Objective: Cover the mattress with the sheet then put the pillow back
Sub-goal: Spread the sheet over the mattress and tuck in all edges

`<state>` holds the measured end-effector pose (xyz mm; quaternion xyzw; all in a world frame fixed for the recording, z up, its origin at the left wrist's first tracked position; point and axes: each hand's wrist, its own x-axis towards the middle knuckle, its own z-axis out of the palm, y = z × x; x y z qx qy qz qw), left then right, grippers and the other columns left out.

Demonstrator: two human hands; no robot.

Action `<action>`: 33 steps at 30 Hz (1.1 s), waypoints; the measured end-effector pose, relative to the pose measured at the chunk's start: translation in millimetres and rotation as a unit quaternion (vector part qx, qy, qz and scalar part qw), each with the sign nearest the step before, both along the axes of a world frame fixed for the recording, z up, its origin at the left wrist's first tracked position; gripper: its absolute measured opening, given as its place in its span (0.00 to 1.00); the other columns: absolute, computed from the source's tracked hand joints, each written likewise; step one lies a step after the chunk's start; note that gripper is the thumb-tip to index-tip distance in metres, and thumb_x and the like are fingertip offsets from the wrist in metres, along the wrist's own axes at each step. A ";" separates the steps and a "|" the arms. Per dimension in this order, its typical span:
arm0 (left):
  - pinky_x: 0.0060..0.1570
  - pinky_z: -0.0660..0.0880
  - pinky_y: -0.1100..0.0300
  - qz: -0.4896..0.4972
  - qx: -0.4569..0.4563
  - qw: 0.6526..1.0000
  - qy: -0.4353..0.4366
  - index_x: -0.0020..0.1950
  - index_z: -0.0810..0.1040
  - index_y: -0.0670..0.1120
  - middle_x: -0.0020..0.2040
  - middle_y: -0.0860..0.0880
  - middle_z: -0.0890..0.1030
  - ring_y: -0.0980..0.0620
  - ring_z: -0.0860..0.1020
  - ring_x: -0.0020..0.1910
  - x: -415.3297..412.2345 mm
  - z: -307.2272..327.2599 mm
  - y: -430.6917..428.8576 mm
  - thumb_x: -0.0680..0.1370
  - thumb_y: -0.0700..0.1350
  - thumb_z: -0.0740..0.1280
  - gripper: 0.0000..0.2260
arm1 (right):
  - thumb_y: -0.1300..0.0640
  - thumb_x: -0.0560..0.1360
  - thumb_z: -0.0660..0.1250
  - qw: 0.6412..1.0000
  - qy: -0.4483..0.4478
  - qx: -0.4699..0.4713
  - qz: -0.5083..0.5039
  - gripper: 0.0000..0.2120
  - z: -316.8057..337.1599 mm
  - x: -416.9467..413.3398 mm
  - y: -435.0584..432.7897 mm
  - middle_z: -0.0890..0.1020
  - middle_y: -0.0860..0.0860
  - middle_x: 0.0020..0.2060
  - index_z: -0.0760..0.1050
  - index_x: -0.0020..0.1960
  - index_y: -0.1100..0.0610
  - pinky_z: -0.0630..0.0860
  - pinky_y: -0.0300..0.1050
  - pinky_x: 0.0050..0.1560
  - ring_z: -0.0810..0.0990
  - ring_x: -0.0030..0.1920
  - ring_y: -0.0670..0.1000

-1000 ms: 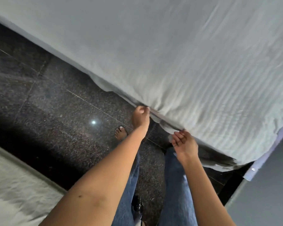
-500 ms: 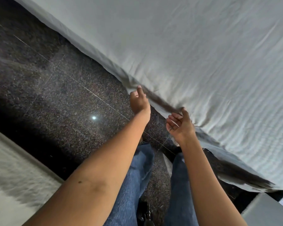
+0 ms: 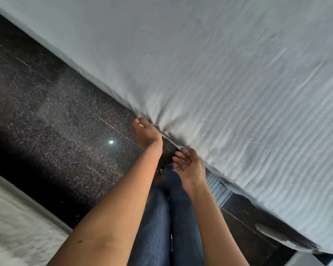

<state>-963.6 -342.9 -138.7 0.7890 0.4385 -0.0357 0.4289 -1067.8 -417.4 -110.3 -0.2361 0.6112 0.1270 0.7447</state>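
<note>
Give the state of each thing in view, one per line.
sheet, spread out, wrinkled, near edge hanging loose.
left hand, grips the sheet's edge, fabric puckered there.
right hand, palm up, fingers relaxed, at the sheet's edge.

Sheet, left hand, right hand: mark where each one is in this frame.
sheet (image 3: 238,89), head view, flat middle of the fabric.
left hand (image 3: 146,133), head view, middle of the hand, at the sheet's edge.
right hand (image 3: 189,167), head view, on the palm.

Pale grey striped sheet drapes over mattress edge.
</note>
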 end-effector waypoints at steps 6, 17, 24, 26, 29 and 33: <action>0.50 0.72 0.53 0.066 -0.004 0.997 0.025 0.57 0.74 0.35 0.56 0.38 0.79 0.41 0.78 0.54 53.5 -13.9 33.3 0.82 0.42 0.56 0.13 | 0.53 0.79 0.61 0.999 -0.003 0.032 -0.005 0.12 -2.7 44.1 15.9 0.81 0.53 0.33 0.75 0.43 0.60 0.74 0.41 0.41 0.79 0.35 0.49; 0.48 0.72 0.50 -0.099 0.036 0.994 0.038 0.54 0.69 0.41 0.42 0.48 0.74 0.44 0.76 0.45 94.2 -10.3 72.7 0.83 0.50 0.53 0.14 | 0.57 0.79 0.59 0.996 0.026 0.059 0.069 0.10 5.6 65.3 38.6 0.81 0.56 0.36 0.76 0.48 0.62 0.73 0.44 0.40 0.77 0.36 0.52; 0.43 0.70 0.55 -0.332 -0.033 0.939 0.079 0.55 0.75 0.41 0.48 0.45 0.80 0.49 0.76 0.44 92.4 -10.7 132.1 0.82 0.49 0.56 0.14 | 0.50 0.79 0.61 0.996 -0.017 0.063 0.059 0.13 6.3 139.5 113.0 0.81 0.54 0.38 0.75 0.50 0.60 0.73 0.45 0.42 0.78 0.37 0.52; 0.43 0.73 0.59 -0.287 -0.113 0.942 0.137 0.57 0.76 0.37 0.50 0.44 0.80 0.49 0.77 0.44 101.5 -5.8 141.8 0.82 0.46 0.58 0.14 | 0.47 0.79 0.60 0.998 -0.023 0.054 0.027 0.16 2.7 162.2 124.3 0.81 0.54 0.37 0.75 0.48 0.60 0.74 0.45 0.43 0.79 0.38 0.52; 0.32 0.75 0.68 -0.124 -0.210 0.958 0.151 0.60 0.74 0.34 0.48 0.43 0.79 0.49 0.78 0.41 126.8 -4.7 169.8 0.82 0.45 0.58 0.15 | 0.53 0.79 0.62 1.000 -0.012 -0.003 -0.021 0.10 -6.1 178.8 134.4 0.80 0.51 0.29 0.74 0.42 0.57 0.75 0.42 0.39 0.79 0.33 0.49; 0.47 0.78 0.52 -0.094 -0.139 0.982 0.091 0.63 0.72 0.39 0.55 0.43 0.80 0.44 0.80 0.49 202.7 -1.7 205.1 0.83 0.52 0.52 0.20 | 0.56 0.79 0.61 0.996 -0.013 -0.066 -0.055 0.10 -13.9 172.2 156.7 0.76 0.48 0.25 0.70 0.39 0.54 0.73 0.37 0.30 0.75 0.27 0.45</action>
